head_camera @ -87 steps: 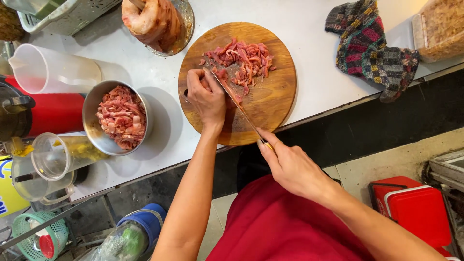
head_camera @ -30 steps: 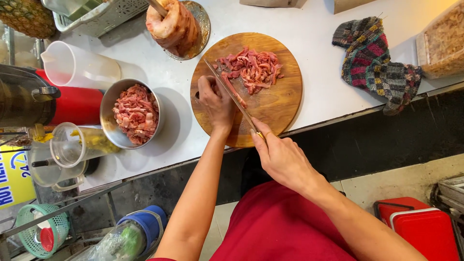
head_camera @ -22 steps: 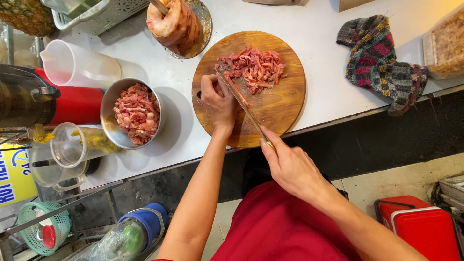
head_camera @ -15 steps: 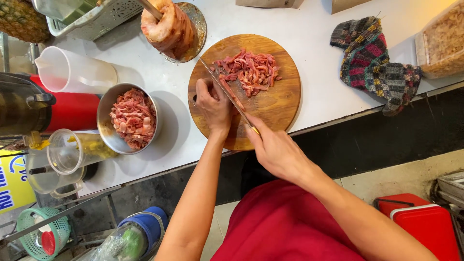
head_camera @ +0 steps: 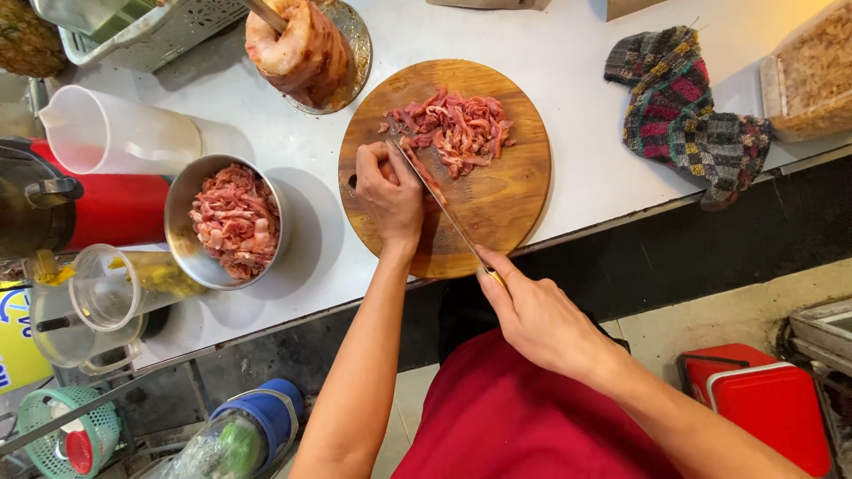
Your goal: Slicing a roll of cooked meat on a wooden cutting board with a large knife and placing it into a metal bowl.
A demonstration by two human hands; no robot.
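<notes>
a round metal bowl (head_camera: 226, 222) heaped with pink meat strips sits on the white counter (head_camera: 577, 62). beside it stand a translucent plastic jug (head_camera: 115, 133) and a red cylindrical container (head_camera: 115, 208). a multicoloured knitted cloth (head_camera: 683, 115) lies crumpled near the counter's edge. a red plastic box (head_camera: 763, 404) rests on the floor.

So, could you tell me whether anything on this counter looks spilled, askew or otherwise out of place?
Little stands out. The knitted cloth lies crumpled, one corner hanging over the counter edge. The meat sits on the board; the left hand pins a piece while the right hand holds the knife. No spills show.
</notes>
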